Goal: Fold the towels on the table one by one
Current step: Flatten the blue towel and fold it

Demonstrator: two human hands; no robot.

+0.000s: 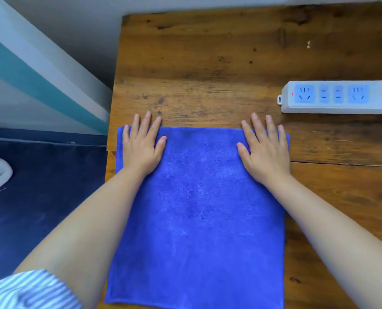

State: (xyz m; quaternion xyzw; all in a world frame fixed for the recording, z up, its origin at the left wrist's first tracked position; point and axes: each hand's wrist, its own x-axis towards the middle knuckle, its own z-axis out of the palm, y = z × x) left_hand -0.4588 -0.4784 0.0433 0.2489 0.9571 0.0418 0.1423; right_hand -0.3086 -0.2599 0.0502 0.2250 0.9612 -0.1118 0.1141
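Blue towel flat along the bench left edge, perhaps folded double, left hand and right hand pressing its far corners, fingers straight, spread, holding nothing, power strip at right edge

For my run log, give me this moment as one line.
flat blue microfibre towel on wooden table | left hand, right hand pressing far corners | white power strip right
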